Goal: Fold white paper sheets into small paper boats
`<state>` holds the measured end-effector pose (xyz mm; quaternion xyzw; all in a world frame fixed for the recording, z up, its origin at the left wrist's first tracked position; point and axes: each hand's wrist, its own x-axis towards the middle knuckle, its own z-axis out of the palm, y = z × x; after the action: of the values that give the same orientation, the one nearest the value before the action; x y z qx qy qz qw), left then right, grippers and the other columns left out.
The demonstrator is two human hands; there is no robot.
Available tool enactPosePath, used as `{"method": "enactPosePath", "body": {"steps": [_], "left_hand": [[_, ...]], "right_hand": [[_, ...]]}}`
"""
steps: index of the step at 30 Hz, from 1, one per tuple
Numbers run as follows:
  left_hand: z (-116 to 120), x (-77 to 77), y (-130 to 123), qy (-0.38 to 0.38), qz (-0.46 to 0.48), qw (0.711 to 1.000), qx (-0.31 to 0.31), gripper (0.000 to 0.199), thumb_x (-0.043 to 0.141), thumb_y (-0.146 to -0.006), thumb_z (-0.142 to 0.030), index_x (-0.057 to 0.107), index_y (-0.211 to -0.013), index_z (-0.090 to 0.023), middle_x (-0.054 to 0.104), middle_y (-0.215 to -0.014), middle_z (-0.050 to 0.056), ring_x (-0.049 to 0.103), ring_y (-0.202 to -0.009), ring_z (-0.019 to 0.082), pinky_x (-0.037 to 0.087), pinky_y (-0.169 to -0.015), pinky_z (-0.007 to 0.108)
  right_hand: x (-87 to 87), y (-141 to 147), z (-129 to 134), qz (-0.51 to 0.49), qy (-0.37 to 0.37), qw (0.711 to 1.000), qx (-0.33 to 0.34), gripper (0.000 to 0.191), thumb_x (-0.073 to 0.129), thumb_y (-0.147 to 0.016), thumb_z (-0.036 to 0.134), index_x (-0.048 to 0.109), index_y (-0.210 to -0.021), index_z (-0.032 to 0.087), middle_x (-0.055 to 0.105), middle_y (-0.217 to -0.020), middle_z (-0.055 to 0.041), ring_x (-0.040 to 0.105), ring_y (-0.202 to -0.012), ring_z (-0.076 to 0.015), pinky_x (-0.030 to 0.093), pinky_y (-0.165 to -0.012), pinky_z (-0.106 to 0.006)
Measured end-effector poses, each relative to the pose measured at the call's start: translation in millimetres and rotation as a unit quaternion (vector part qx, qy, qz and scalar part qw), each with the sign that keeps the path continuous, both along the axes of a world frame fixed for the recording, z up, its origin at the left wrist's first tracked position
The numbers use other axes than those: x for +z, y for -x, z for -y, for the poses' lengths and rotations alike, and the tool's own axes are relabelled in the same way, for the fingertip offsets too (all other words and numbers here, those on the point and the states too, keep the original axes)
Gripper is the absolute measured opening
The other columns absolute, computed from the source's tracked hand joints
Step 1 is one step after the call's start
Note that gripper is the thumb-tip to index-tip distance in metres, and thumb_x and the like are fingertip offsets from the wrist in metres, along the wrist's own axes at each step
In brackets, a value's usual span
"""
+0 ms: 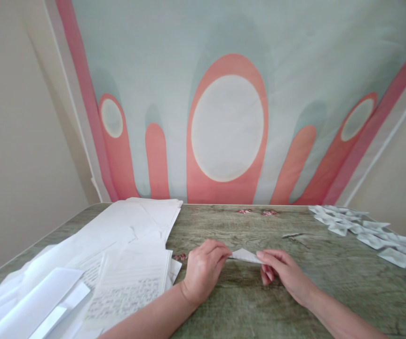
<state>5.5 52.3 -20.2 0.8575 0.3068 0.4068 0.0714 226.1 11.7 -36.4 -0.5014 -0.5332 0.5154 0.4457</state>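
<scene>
Between my two hands is a small folded piece of white paper point(244, 255), shaped like a low triangle with its peak upward. My left hand point(206, 266) pinches its left corner, the fingers closed and curled. At the other end, my right hand point(280, 269) grips the right corner between thumb and fingers. The paper is held just above the wooden table point(224, 310); whether it touches the surface I cannot tell. The fingertips partly cover both corners.
Large white sheets point(118, 221) and handwritten pages point(128, 282) lie piled on the left. Folded paper strips point(51, 301) rest on that pile. Several small folded paper pieces point(372, 240) stand in rows at the right. Behind the table hangs a patterned backdrop point(227, 193).
</scene>
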Motion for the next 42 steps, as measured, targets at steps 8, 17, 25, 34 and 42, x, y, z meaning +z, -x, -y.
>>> {"method": "enactPosePath", "body": {"steps": [8, 17, 25, 34, 42], "left_hand": [[-2.4, -4.8, 2.7, 0.017, -0.002, 1.000, -0.009, 0.021, 0.052, -0.082, -0.013, 0.068, -0.091, -0.023, 0.067, -0.089, 0.002, 0.061, -0.081, 0.015, 0.048, -0.072, 0.024], [-5.4, -11.1, -4.3, 0.253, 0.122, 0.959, -0.019, 0.029, 0.050, -0.079, -0.014, 0.066, -0.103, -0.021, 0.068, -0.098, 0.004, 0.062, -0.088, 0.018, 0.049, -0.079, 0.029], [-14.1, -9.4, -7.9, 0.566, 0.306, 0.761, -0.076, 0.040, 0.051, -0.083, -0.037, 0.054, -0.113, -0.010, 0.066, -0.090, 0.010, 0.064, -0.070, 0.016, 0.052, -0.057, 0.024], [-12.4, -9.8, -12.6, 0.571, 0.206, 0.791, -0.081, 0.048, 0.050, -0.077, -0.057, 0.057, -0.074, -0.010, 0.067, -0.068, 0.008, 0.060, -0.051, 0.011, 0.045, -0.046, 0.019], [-8.9, -15.1, -15.3, 0.540, 0.216, 0.812, -0.042, 0.041, 0.050, -0.078, -0.053, 0.052, -0.070, -0.013, 0.065, -0.061, 0.004, 0.056, -0.046, 0.010, 0.044, -0.045, 0.019]], "right_hand": [[1.6, -1.5, 1.0, 0.040, 0.001, 0.999, 0.012, 0.043, 0.051, -0.080, 0.052, 0.047, -0.053, 0.018, 0.054, -0.045, 0.0028, 0.050, -0.046, -0.0115, 0.034, -0.054, -0.024], [0.9, 1.5, -0.7, 0.059, -0.026, 0.998, 0.005, 0.041, 0.046, -0.084, 0.051, 0.047, -0.058, 0.019, 0.055, -0.050, 0.0028, 0.048, -0.049, -0.0110, 0.036, -0.054, -0.024], [-6.0, 2.1, -1.1, 0.101, -0.043, 0.994, 0.010, 0.041, 0.044, -0.083, 0.054, 0.050, -0.063, 0.018, 0.055, -0.053, 0.0026, 0.048, -0.049, -0.0107, 0.038, -0.050, -0.023], [-8.4, 4.4, -0.1, 0.129, -0.059, 0.990, -0.011, 0.039, 0.045, -0.083, 0.052, 0.053, -0.065, 0.018, 0.057, -0.057, 0.0019, 0.048, -0.047, -0.0100, 0.038, -0.047, -0.022], [-3.9, 5.5, 2.1, 0.161, -0.071, 0.984, 0.018, 0.039, 0.043, -0.085, 0.050, 0.055, -0.067, 0.018, 0.059, -0.062, 0.0006, 0.049, -0.048, -0.0104, 0.037, -0.048, -0.022]]}}
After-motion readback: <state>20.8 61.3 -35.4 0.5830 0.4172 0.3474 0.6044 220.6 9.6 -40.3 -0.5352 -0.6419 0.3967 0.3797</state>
